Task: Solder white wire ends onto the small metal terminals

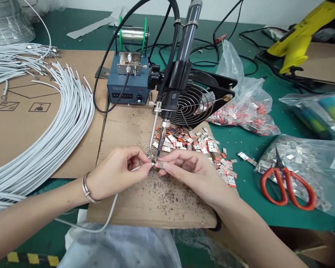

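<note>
My left hand [118, 169] pinches a white cable [111, 211] near its end, and the cable loops down below the wrist. Between the thumb and fingers of my right hand [194, 172] is a small flat metal USB connector [161, 164] with orange-red on it. Cable end and connector meet just under the tip of a stand-mounted soldering iron [178, 70]. A thin bent solder feed tube [153, 136] comes down beside the tip. Fingers partly hide the joint, so I cannot tell whether the tip touches it. Loose connectors [195, 143] are heaped behind my right hand.
A bundle of white cables [78, 108] curves along the left. Behind the iron stand a blue solder feeder [128, 80] and a round fan grille [192, 108]. Red-handled scissors [287, 186] lie on a bag of metal parts [324, 156] at right. Solder crumbs dot the cardboard [123, 134].
</note>
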### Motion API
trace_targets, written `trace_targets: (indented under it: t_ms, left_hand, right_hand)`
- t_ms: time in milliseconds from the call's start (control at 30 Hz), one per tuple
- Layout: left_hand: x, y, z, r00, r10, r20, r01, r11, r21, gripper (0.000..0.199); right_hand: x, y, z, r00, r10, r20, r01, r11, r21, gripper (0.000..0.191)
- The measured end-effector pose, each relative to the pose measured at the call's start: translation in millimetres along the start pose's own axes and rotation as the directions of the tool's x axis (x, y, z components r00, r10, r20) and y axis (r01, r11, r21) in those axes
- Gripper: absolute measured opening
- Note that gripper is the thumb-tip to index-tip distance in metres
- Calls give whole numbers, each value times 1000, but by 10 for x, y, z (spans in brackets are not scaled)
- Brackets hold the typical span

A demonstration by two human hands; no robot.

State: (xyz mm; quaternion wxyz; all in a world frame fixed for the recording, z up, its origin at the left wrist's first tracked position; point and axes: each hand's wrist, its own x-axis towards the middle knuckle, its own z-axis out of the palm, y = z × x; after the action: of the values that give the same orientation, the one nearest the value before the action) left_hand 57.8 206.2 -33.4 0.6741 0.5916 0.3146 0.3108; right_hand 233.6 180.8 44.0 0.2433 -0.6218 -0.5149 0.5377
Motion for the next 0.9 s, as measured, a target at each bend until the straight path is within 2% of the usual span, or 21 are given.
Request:
trace_targets:
  t_ms: [200, 600, 733, 900]
  left_hand:
    - [1, 24, 0, 1000, 0, -17, 0, 1000, -10, 10]
    - [-11, -45, -9, 998, -47, 28, 47, 999, 27, 17]
    - [-60, 19, -20, 990, -79, 114, 80, 997, -5, 19]
    - [-266, 124, 41, 968, -136, 210, 151, 987, -61, 21]
  right_hand:
    - [7, 1, 2, 1000, 2, -2, -2, 1000, -17, 11]
    - [18, -3, -2, 999, 41, 25, -38, 994, -104, 14]
    - [-46, -53, -14, 998, 8, 66, 3, 987, -161, 14]
    - [-288, -196, 64, 998, -2, 60, 16, 975, -224, 13]
